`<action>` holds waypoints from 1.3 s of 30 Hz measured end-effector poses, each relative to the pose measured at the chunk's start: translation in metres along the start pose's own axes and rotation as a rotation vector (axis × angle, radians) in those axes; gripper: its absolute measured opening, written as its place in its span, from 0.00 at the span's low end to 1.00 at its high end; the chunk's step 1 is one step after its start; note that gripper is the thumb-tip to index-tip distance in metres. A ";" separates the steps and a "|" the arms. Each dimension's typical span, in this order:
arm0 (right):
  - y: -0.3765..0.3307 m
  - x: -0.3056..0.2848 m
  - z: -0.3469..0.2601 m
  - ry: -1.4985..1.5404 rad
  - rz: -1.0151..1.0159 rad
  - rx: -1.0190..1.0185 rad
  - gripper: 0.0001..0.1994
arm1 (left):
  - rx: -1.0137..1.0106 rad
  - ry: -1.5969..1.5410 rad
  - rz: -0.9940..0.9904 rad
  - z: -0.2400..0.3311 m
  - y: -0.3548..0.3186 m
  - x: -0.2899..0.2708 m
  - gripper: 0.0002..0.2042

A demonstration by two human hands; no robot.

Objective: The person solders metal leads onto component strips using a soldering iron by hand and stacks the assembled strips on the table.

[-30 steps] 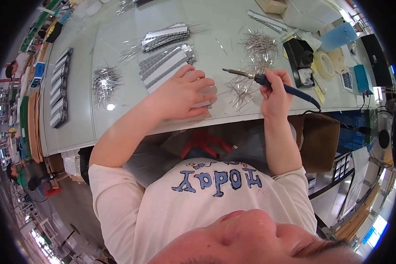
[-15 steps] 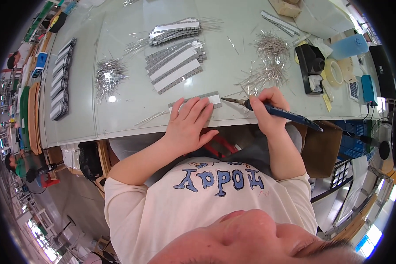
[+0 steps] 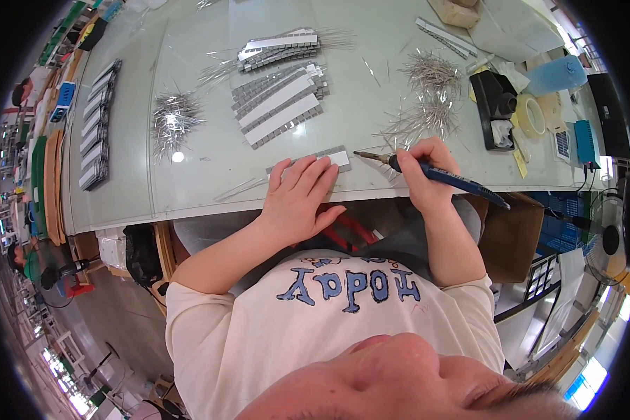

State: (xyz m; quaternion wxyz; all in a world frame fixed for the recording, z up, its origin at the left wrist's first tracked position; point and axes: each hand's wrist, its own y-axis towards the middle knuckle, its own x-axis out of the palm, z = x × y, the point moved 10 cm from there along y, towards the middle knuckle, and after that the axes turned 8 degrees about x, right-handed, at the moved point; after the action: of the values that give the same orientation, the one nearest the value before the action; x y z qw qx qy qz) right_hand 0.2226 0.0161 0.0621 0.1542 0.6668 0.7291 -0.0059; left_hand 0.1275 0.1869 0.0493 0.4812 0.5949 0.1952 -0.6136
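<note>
Left hand (image 3: 298,201): fingers spread flat on grey-white strip (image 3: 339,159)
Right hand (image 3: 429,178): wrapped round soldering iron (image 3: 465,184)
Iron tip (image 3: 363,153): just beside strip's right end
Strip: flat on table (image 3: 210,157)
Stacked strips (image 3: 280,115): beyond strip
Wire pile (image 3: 429,115): beyond strip, rightward

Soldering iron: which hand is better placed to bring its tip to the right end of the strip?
Probably the right hand: it holds the soldering iron, tip close to the right end of the segmented strip. The left hand has its fingers on that strip.
</note>
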 end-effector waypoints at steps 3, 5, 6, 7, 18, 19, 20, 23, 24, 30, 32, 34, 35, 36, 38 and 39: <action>0.001 -0.004 -0.001 0.020 0.026 -0.008 0.09 | -0.002 -0.012 -0.001 0.000 -0.001 0.002 0.30; 0.001 -0.006 -0.002 0.022 0.046 -0.023 0.09 | -0.004 0.001 0.010 0.000 -0.001 0.001 0.30; 0.002 -0.007 0.000 0.046 0.043 -0.014 0.09 | -0.005 0.002 0.011 0.000 -0.001 0.001 0.30; 0.002 -0.007 0.001 0.070 0.041 -0.005 0.09 | -0.007 0.005 0.006 0.000 -0.001 0.002 0.30; 0.002 -0.004 0.006 0.054 0.031 0.012 0.09 | -0.003 0.029 -0.006 -0.002 0.004 0.003 0.30; 0.001 -0.003 0.005 0.041 0.017 -0.003 0.09 | -0.004 0.027 -0.008 -0.002 0.004 0.004 0.30; 0.002 -0.002 0.005 0.041 0.017 -0.002 0.09 | -0.005 0.026 -0.010 -0.002 0.004 0.004 0.30; 0.002 0.001 0.001 0.017 0.012 -0.030 0.09 | -0.006 0.029 -0.005 -0.002 0.004 0.005 0.30; 0.003 0.002 0.001 0.004 -0.005 -0.027 0.09 | -0.007 0.029 -0.005 -0.002 0.003 0.005 0.30; 0.003 0.006 0.003 0.036 -0.176 -0.148 0.10 | -0.013 0.017 0.046 -0.004 0.000 0.000 0.30; -0.001 0.004 0.006 0.032 -0.180 -0.219 0.09 | -0.001 -0.005 0.115 -0.002 -0.005 -0.008 0.30; 0.003 -0.007 0.034 0.129 -0.072 -0.034 0.09 | -0.011 0.000 0.132 0.000 -0.005 -0.012 0.30; 0.003 -0.014 0.050 0.228 0.046 0.162 0.09 | -0.015 0.001 0.137 -0.001 -0.007 -0.013 0.30; 0.003 -0.016 0.057 0.412 0.088 0.326 0.08 | -0.016 0.001 0.136 -0.001 -0.009 -0.013 0.30; 0.010 -0.017 0.056 0.539 0.088 0.375 0.08 | -0.032 0.038 0.149 -0.002 -0.010 -0.013 0.30; 0.011 -0.016 0.054 0.518 0.110 0.420 0.08 | -0.028 0.037 0.148 -0.001 -0.010 -0.013 0.30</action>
State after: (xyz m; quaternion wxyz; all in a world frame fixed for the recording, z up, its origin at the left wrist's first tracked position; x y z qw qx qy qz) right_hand 0.2463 -0.0103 0.0163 -0.1769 0.7018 0.6897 0.0219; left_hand 0.1176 0.1970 0.0573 0.5298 0.6121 0.1680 -0.5625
